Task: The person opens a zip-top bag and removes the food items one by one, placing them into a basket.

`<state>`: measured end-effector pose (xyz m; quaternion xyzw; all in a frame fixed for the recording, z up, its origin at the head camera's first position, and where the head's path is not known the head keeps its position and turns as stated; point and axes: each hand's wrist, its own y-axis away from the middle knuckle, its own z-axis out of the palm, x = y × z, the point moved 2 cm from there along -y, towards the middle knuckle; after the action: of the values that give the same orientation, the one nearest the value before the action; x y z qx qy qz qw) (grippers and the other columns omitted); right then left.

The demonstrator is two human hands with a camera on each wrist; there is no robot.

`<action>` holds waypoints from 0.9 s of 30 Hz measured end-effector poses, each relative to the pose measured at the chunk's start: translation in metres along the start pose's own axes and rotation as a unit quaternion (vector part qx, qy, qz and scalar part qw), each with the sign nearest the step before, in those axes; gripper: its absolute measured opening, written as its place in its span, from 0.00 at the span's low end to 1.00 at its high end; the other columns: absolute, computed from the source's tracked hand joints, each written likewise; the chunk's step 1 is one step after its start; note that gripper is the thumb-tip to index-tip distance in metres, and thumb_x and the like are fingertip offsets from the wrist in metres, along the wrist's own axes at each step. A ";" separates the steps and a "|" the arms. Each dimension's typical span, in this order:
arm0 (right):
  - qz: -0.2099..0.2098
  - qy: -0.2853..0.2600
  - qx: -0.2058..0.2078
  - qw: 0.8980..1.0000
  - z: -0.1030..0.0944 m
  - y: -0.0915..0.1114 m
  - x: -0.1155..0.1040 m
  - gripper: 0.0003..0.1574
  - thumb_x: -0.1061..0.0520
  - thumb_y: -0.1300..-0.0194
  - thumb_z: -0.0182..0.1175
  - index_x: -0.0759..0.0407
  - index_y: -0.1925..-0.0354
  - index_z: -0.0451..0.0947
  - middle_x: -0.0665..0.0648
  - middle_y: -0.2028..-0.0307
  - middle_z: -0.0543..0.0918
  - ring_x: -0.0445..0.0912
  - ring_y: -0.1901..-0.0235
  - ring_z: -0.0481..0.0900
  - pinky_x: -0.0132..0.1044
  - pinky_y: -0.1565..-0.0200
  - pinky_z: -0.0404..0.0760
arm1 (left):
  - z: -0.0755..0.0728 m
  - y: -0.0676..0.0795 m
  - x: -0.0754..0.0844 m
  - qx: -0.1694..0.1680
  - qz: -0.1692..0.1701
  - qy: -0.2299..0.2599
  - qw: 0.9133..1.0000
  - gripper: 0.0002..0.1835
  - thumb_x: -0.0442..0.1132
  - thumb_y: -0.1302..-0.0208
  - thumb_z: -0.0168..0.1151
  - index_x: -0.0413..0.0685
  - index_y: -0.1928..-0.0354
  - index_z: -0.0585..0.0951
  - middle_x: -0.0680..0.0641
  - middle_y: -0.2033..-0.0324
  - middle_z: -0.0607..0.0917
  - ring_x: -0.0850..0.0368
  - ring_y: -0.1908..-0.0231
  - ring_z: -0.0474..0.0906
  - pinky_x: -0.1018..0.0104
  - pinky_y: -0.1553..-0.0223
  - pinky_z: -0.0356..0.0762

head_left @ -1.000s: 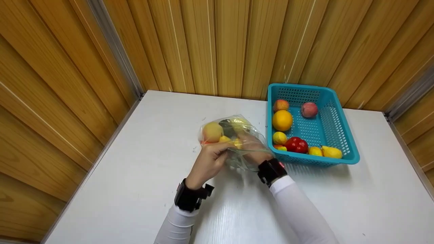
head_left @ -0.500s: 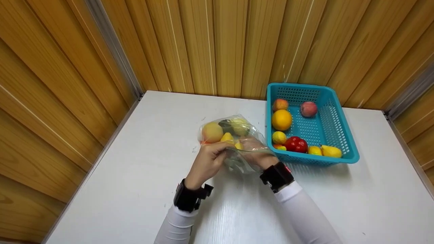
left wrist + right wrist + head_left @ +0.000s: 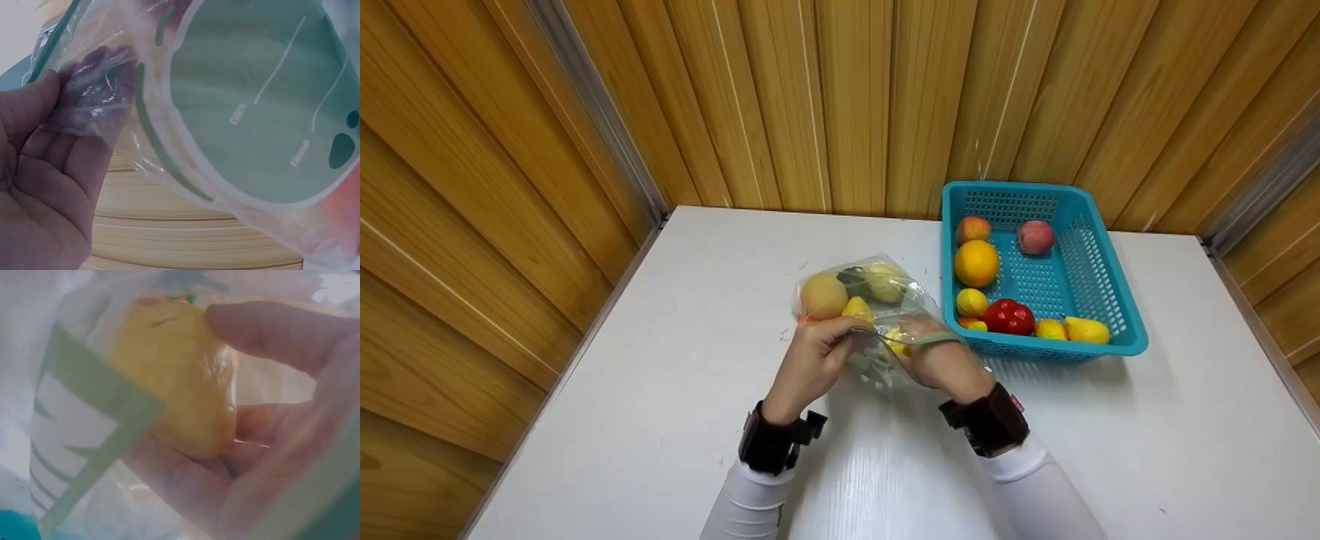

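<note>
A clear zip bag (image 3: 919, 300) with a green printed label (image 3: 253, 101) lies on the table with fruit in it. Through the plastic show a peach (image 3: 823, 296), a dark green piece (image 3: 853, 280), a pale yellow-green fruit (image 3: 886, 283) and a pointed yellow fruit (image 3: 856, 308). My left hand (image 3: 812, 356) pinches the bag's edge at its opening. My right hand (image 3: 949, 367) reaches through the opening, its fingers inside. There, thumb and fingers grip a smooth yellow fruit (image 3: 174, 382), seen through the film in the right wrist view.
Right of the bag stands a turquoise plastic basket (image 3: 1140, 341). It holds an orange (image 3: 976, 262), a red bell-pepper-like piece (image 3: 1009, 317), a yellow pear (image 3: 1086, 330), a pinkish apple (image 3: 1036, 238) and several other fruits. Wood-patterned panels (image 3: 855, 112) border the white table.
My right hand has drawn back toward me, partway out of the bag, and the gripped yellow fruit has come nearer the opening. My left hand keeps its pinch on the edge. The view has shifted slightly.
</note>
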<state>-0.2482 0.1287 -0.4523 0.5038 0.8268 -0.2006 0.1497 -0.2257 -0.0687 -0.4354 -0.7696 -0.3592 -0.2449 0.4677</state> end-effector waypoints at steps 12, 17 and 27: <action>0.079 -0.085 -0.030 0.993 -0.019 0.029 -0.005 0.39 0.59 0.30 0.75 0.70 0.27 0.75 0.70 0.32 0.84 0.58 0.47 0.82 0.58 0.33 0.85 | -0.001 0.002 0.000 -0.008 -0.015 0.019 1.000 0.08 0.25 0.26 0.65 0.34 0.55 0.92 0.39 0.59 0.95 0.52 0.60 0.91 0.63 0.53 0.92; 0.061 -0.087 -0.012 0.994 -0.025 0.036 -0.003 0.31 0.61 0.34 0.74 0.71 0.36 0.82 0.62 0.54 0.86 0.52 0.61 0.79 0.42 0.57 0.81 | -0.001 0.003 -0.001 -0.009 -0.012 0.014 1.000 0.08 0.24 0.27 0.66 0.34 0.54 0.92 0.38 0.58 0.95 0.52 0.59 0.91 0.62 0.52 0.92; 0.030 -0.086 -0.001 0.996 -0.036 0.045 0.005 0.23 0.57 0.36 0.74 0.69 0.47 0.83 0.56 0.64 0.81 0.47 0.64 0.75 0.37 0.62 0.73 | 0.001 0.001 0.000 -0.008 -0.006 0.004 1.000 0.09 0.24 0.28 0.66 0.37 0.55 0.92 0.40 0.59 0.95 0.54 0.59 0.90 0.62 0.52 0.92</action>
<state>-0.2120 0.1687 -0.4311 0.5094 0.7953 -0.2376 0.2268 -0.2249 -0.0681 -0.4364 -0.7701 -0.3596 -0.2535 0.4618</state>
